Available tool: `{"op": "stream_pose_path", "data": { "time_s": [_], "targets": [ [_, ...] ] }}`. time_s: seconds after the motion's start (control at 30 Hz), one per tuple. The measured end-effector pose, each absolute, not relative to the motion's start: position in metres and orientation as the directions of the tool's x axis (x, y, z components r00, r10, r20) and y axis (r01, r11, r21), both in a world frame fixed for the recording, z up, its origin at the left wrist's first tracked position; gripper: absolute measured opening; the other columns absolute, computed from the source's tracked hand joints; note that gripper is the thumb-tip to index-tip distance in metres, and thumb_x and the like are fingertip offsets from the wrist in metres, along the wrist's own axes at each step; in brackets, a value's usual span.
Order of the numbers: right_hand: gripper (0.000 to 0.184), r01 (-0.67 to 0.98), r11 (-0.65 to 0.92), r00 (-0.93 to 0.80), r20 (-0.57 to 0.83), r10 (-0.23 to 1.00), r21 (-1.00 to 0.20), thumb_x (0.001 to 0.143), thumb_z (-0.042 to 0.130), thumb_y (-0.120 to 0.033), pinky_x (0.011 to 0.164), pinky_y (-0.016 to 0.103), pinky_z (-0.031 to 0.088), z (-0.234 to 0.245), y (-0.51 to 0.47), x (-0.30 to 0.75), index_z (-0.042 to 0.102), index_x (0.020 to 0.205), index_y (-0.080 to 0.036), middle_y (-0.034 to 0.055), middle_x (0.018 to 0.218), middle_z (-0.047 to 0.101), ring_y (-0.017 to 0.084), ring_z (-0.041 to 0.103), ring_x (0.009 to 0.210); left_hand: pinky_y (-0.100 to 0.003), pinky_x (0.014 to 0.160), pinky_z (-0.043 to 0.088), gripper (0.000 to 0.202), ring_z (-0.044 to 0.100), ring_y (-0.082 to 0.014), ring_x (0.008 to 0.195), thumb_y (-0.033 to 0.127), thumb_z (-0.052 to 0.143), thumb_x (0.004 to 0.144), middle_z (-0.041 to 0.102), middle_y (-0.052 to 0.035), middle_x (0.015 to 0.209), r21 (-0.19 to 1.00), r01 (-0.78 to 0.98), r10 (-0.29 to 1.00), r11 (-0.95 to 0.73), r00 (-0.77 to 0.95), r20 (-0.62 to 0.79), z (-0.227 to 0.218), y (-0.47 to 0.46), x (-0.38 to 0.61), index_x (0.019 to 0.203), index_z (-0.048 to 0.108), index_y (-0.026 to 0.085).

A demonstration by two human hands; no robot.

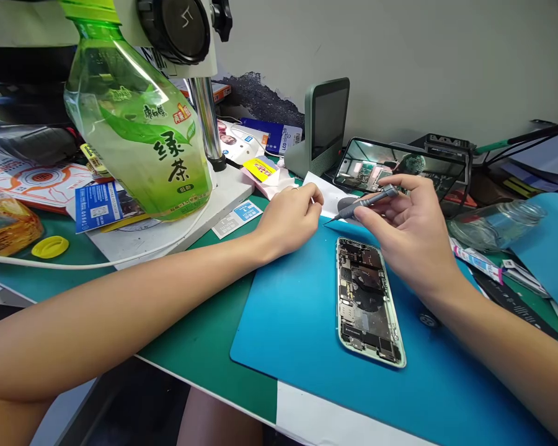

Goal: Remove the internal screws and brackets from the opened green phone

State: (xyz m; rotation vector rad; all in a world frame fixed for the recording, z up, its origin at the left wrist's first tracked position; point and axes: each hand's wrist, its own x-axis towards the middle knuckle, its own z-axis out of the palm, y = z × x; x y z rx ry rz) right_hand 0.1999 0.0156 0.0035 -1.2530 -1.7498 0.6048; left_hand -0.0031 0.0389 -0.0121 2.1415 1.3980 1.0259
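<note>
right hand [411,236] holds screwdriver [376,197] while bottle [137,133] reads 绿茶

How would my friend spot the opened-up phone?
Find the big blue mat on the table. The opened phone lies there, near the right hand. Its bare insides show, unlike the lit screen propped up behind.

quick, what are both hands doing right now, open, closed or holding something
Left hand: closed, fingers curled in; whether anything is inside can't be told.
Right hand: closed on a slim grey screwdriver, tip pointing down-left in view.
</note>
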Motion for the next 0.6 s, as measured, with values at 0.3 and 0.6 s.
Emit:
{"op": "stream_pose_path", "data": {
  "time_s": [0.3,0.6],
  "targets": [
    [0.052,0.476,0.43,-0.029,0.475,0.88,-0.767,0.086,0.08,-0.037,0.078,0.029,0.063,0.014,-0.001,0.201,0.055,0.13,-0.023,0.0026,0.101,0.067,0.016,0.069,0.093,-0.037,0.082,0.048,0.016,0.064,-0.0239,0.097,0.013,0.05,0.095,0.073,-0.0051,0.099,0.583,0.604,0.834,-0.544,0.312,0.455,-0.015,0.039,-0.005,0.098,0.064,0.02],
    [0.054,0.424,0.408,0.134,0.501,0.855,-0.809,0.083,0.083,-0.039,0.087,0.026,0.067,0.017,-0.062,0.238,0.058,0.13,-0.03,0.0002,0.105,0.07,0.014,0.075,0.096,-0.037,0.082,0.047,0.015,0.058,-0.0208,0.088,0.021,0.058,0.093,0.07,-0.0067,0.097,0.342,0.337,0.48,-0.877,0.615,0.626,-0.008,0.011,-0.004,0.102,0.07,0.016]
  ]
}}
